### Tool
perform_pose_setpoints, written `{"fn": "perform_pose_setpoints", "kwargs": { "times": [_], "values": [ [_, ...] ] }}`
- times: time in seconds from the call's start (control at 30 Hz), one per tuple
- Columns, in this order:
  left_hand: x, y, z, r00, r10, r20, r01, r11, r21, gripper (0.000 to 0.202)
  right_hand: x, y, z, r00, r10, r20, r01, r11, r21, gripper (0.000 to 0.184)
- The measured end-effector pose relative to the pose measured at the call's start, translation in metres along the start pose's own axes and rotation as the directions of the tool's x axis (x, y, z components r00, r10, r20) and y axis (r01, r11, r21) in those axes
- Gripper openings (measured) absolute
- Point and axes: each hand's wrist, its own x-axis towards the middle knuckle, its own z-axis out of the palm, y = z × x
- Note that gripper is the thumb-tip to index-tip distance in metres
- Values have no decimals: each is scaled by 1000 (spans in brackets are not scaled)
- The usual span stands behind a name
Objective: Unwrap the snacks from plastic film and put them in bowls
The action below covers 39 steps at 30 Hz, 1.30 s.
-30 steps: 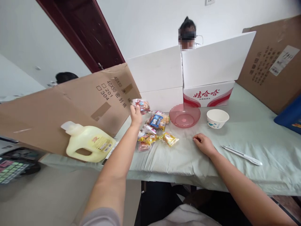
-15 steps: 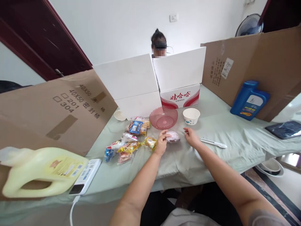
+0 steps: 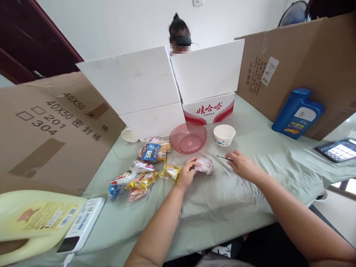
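Observation:
My left hand [image 3: 187,174] is closed on a small pinkish package in clear plastic wrap [image 3: 204,166], resting at the middle of the table. To its right, my right hand [image 3: 242,165] grips a slim utility knife; its thin metal tip [image 3: 222,157] points left towards the package, apart from it. The knife's handle is mostly hidden in the hand. Left of my left hand lie several wrapped snacks, among them a yellow packet [image 3: 171,171] and a blue-labelled packet [image 3: 151,152]. A translucent pink plate [image 3: 191,149] and a white paper bowl [image 3: 224,136] stand just beyond my hands.
White boxes [image 3: 150,118] line the back, with a person behind them. Brown cardboard [image 3: 36,141] [image 3: 278,70] borders both sides. A blue bottle [image 3: 299,115] and dark tablet [image 3: 338,150] are at right. A pale yellow jug [image 3: 36,207] and white power bank [image 3: 83,220] are at left.
My right hand has picked up the utility knife that lay on the table to its right. My left hand stays on the wrapped package. The view has tilted down and come nearer.

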Motion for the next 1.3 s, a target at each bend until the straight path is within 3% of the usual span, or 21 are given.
{"fn": "perform_pose_setpoints", "kwargs": {
  "times": [0.1, 0.2, 0.3, 0.37, 0.43, 0.5, 0.53, 0.6, 0.67, 0.7, 0.73, 0.8, 0.9, 1.0, 1.07, 1.13, 1.2, 1.27, 1.3],
  "values": [
    [-5, 4, 0, 999, 15, 33, -13, 999, -49, 36, 14, -37, 3, 978, -204, 43, 204, 979, 3, 29],
    [-6, 2, 2, 999, -29, 27, 31, 996, -78, 28, 18, -36, 0, 960, -256, 113, 255, 967, 18, 28],
    [-5, -2, 4, 998, -65, 0, 65, 995, -72, 20, 19, 1, -8, 957, -198, 212, 191, 980, 53, 24],
    [-5, -4, 4, 998, -56, -13, 55, 993, -105, 26, 21, 28, -12, 964, -62, 257, 68, 998, -15, 23],
    [-6, -4, 4, 998, -47, -31, 42, 989, -141, 36, 24, 40, -10, 973, 52, 223, -28, 993, -111, 20],
    [-8, -1, 4, 998, -49, -31, 44, 990, -135, 46, 27, 33, -1, 994, 35, 103, -22, 992, -121, 17],
    [-9, 1, 4, 999, -49, -19, 47, 994, -103, 50, 28, 23, 5, 999, -27, 39, 30, 997, -74, 22],
    [-11, 7, 3, 999, -19, 26, 19, 1000, 16, 57, 28, -2, 18, 980, -192, -57, 197, 975, 103, 49],
    [-12, 15, 3, 994, 56, 90, -70, 985, 157, 56, 25, -27, 30, 951, -302, -68, 309, 910, 277, 78],
    [-12, 19, 3, 987, 103, 124, -128, 968, 214, 52, 24, -36, 35, 947, -316, -54, 315, 887, 337, 83],
    [-12, 22, 2, 976, 148, 158, -185, 950, 253, 48, 22, -43, 38, 952, -305, -36, 295, 876, 383, 80],
    [-12, 26, 2, 956, 211, 204, -265, 920, 289, 39, 20, -46, 40, 968, -251, -3, 223, 855, 468, 53],
    [-13, 25, 0, 948, 280, 154, -316, 889, 332, 22, 21, -35, 30, 985, -163, 53, 102, 806, 584, 16],
    [-18, 24, -3, 946, 318, 60, -313, 851, 423, 30, 23, -18, 13, 991, -14, 135, -50, 886, 460, 9],
    [-23, 29, -7, 946, 316, 74, -310, 814, 492, 32, 22, -12, 4, 995, 81, 61, -96, 945, 314, 10],
    [-28, 36, -10, 941, 307, 145, -337, 789, 514, 32, 17, -17, 2, 995, 32, -97, -1, 951, 309, 18],
    [-34, 43, -12, 928, 293, 229, -369, 795, 481, 30, 9, -32, 7, 972, -136, -193, 205, 892, 402, 45],
    [-38, 44, -11, 932, 267, 245, -354, 812, 464, 28, 3, -50, 16, 942, -299, -150, 334, 822, 460, 65],
    [-40, 43, -10, 942, 250, 225, -329, 819, 470, 30, 2, -57, 20, 931, -353, -90, 353, 810, 468, 64]
  ]
}}
